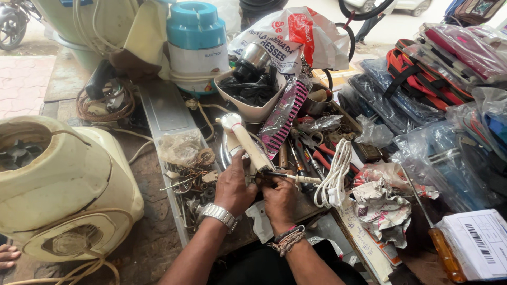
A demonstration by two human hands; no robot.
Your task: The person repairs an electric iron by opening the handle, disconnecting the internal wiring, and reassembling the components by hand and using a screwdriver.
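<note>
Left hand point(234, 187) grips cream hand blender point(247, 142) body, tilted, near table's front edge. Right hand point(280, 199) closed around screwdriver point(296, 178), tip at blender. White cord point(332, 182) coiled just beside on the right; red pliers point(327, 155) behind it.

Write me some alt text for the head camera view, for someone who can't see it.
Seen from above, a person's left hand steadies a cream-handled appliance while the right hand works a screwdriver at its base, on a cluttered workbench. A coiled white cord, red-handled pliers and crumpled newspaper lie to the right, a cream mixer base to the left.
</note>
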